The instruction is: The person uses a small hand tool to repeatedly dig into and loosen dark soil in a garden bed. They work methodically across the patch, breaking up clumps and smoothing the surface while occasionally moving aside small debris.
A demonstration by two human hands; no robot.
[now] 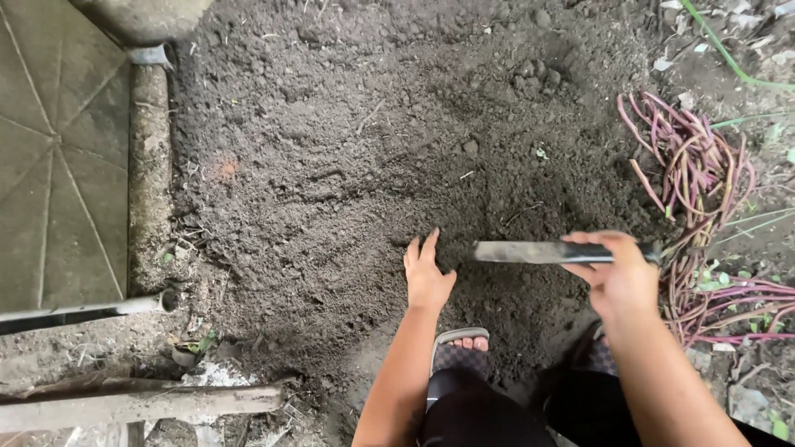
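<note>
Dark trousers (pixel 472 414) and a sandalled foot (pixel 464 343) sit lowest in view, with no container anywhere. Just ahead, the left hand (pixel 426 273) lies flat on the loose dark soil (pixel 348 165), fingers together and stretched out, gripping nothing. Beside it, the right hand (pixel 617 273) is wrapped closed around a flat metal blade (pixel 538 252) held level just above the ground, its tip pointing toward the left hand. Purple stems (pixel 696 174) lie heaped at right. Concrete paving (pixel 58 165) and pipes (pixel 124 306) border the plot at left.
</note>
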